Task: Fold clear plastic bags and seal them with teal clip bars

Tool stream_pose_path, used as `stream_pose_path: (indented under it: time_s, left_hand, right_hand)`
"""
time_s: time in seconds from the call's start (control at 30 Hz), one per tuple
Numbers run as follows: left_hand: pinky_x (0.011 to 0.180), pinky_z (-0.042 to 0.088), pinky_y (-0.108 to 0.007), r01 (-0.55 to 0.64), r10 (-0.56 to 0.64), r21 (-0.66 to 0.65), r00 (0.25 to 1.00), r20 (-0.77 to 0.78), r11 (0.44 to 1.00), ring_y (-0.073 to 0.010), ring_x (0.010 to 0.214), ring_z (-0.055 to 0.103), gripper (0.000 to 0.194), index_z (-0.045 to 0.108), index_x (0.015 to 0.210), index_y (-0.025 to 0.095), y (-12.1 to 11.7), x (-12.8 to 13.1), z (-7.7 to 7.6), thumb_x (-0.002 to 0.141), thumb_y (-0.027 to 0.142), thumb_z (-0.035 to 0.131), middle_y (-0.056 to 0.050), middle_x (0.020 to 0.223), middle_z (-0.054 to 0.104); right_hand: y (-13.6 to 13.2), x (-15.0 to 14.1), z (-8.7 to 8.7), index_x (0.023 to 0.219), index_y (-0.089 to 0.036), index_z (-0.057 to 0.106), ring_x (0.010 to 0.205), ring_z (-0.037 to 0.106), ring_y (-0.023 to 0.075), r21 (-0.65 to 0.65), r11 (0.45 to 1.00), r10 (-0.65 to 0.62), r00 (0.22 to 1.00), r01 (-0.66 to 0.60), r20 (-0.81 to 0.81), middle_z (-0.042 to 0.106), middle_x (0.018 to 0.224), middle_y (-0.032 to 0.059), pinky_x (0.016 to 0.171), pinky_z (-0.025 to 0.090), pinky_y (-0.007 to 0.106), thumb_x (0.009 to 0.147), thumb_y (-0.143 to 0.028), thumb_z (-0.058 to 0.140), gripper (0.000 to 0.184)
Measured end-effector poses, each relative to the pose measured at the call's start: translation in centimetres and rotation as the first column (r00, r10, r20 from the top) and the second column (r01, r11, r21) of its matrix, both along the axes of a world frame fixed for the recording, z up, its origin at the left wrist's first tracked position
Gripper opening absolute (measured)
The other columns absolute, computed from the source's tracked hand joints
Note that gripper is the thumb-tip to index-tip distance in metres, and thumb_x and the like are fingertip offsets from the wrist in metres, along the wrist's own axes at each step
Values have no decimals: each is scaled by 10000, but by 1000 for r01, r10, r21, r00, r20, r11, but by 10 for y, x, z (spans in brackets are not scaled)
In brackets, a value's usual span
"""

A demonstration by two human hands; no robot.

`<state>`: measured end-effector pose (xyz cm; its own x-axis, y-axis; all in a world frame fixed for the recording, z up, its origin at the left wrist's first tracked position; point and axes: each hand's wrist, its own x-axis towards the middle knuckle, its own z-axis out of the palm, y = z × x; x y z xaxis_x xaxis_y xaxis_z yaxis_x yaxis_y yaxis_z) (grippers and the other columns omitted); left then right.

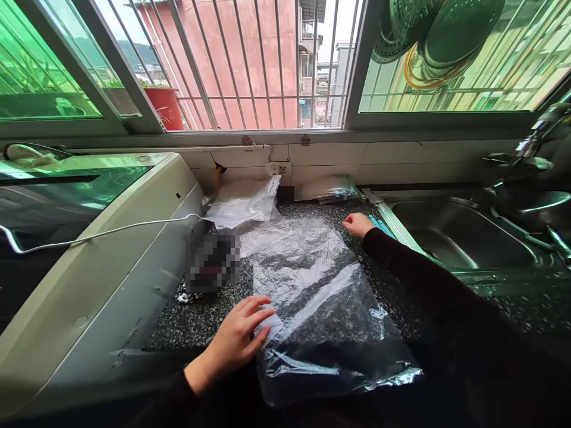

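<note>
The clear plastic bag (319,303) lies spread out, creases not yet smoothed, overhanging the counter's (200,324) front edge; the left hand (243,328), fingers parted, is at a white patch (272,325) by the bag's left side; the right hand (358,226) curls near the sink's (446,232) left edge, any grip unclear

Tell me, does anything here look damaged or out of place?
Two brown patches just below the window frame look odd against the pale wall, perhaps damage or staining. The crumpled clear plastic also looks askew: its near end extends past the front edge of the counter.
</note>
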<state>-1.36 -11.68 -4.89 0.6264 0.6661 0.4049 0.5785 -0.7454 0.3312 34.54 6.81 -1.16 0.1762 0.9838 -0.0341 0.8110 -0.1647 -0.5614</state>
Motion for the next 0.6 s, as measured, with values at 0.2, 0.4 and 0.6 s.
stream_pose_path:
  time_s: [0.2, 0.4, 0.6]
  left_hand:
    - [919, 466, -413, -113, 128, 121, 984, -124, 986, -252, 1106, 536, 349, 601, 1136, 213, 13, 21, -33, 811, 318, 530, -107, 1231, 578]
    - [923, 463, -418, -129, 143, 117, 982, -121, 985, -259, 1112, 535, 347, 605, 1127, 198, 33, 21, -35, 812, 316, 523, -116, 1230, 578]
    - [946, 418, -448, -271, 330, -235, 906, 265, 934, -263, 1107, 526, 396, 580, 1106, 153, 101, 21, -5, 749, 323, 568, -143, 1168, 586]
  right_hand:
    - [30, -24, -14, 1068, -168, 575, 938, 586, 181, -45, 994, 100, 985, -95, 139, 595, 1085, 81, 810, 490, 360, 864, -339, 526, 271]
    - [43, -16, 5, 859, -161, 652, 917, 589, 202, 149, 981, 92, 976, -123, 198, 650, 950, 87, 809, 442, 297, 810, -217, 560, 118]
    - [44, -3, 40, 832, -155, 632, 787, 573, 175, 434, 886, 114, 984, -164, 138, 642, 907, 84, 740, 433, 272, 799, -219, 497, 153]
